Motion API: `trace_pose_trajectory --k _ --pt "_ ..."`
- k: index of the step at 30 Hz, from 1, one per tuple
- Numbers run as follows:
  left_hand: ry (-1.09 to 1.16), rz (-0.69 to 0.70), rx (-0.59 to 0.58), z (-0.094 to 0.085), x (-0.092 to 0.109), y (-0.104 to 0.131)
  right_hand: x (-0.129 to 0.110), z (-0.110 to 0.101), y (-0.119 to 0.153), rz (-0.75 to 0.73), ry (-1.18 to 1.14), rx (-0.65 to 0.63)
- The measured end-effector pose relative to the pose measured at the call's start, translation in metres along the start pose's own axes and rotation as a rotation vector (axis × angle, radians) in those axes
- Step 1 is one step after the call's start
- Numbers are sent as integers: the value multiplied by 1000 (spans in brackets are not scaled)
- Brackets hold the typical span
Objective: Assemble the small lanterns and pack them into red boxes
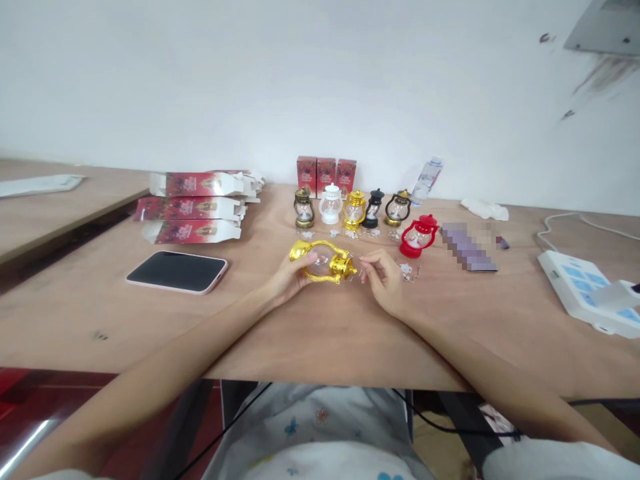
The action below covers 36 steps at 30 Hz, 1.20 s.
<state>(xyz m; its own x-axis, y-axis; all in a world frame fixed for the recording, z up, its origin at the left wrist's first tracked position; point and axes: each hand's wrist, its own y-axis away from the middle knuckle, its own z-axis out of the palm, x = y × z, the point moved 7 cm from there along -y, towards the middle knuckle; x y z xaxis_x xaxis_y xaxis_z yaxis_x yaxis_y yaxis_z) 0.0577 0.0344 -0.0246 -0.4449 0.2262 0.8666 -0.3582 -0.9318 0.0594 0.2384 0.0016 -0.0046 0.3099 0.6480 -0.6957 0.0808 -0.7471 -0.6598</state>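
Our left grip (294,275) clasped the shiny gold lantern (323,261), clear-bellied and tipped sideways over the worktop (310,343), while our right grip (385,280) pressed fingertips together by its top, on what we couldn't tell.

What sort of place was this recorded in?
Probably a small workshop: a wooden worktable holds lanterns in several colours, stacked open red cartons and three upright red boxes.

The phone (176,272) lies on the tabletop (300,340), left of the held lantern (324,260). Cartons (193,207) lie behind the phone; boxes (326,175) stand behind the lantern row (355,211).
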Motion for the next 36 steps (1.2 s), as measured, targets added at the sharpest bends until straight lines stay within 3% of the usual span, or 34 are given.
trace_pose_trajectory --k 6,20,24,27,36 --pt "-20 1 -25 5 2 3 -3 4 -1 -4 102 -119" --pt "-83 29 -57 3 1 5 -14 7 -5 -62 290 -167" --pt "-149 31 -92 10 2 9 -7 20 3 -47 393 -313" --pt "-223 75 -69 16 6 13 3 28 10 47 501 -426" --pt "-311 134 -70 23 10 19 9 26 10 112 475 -575"
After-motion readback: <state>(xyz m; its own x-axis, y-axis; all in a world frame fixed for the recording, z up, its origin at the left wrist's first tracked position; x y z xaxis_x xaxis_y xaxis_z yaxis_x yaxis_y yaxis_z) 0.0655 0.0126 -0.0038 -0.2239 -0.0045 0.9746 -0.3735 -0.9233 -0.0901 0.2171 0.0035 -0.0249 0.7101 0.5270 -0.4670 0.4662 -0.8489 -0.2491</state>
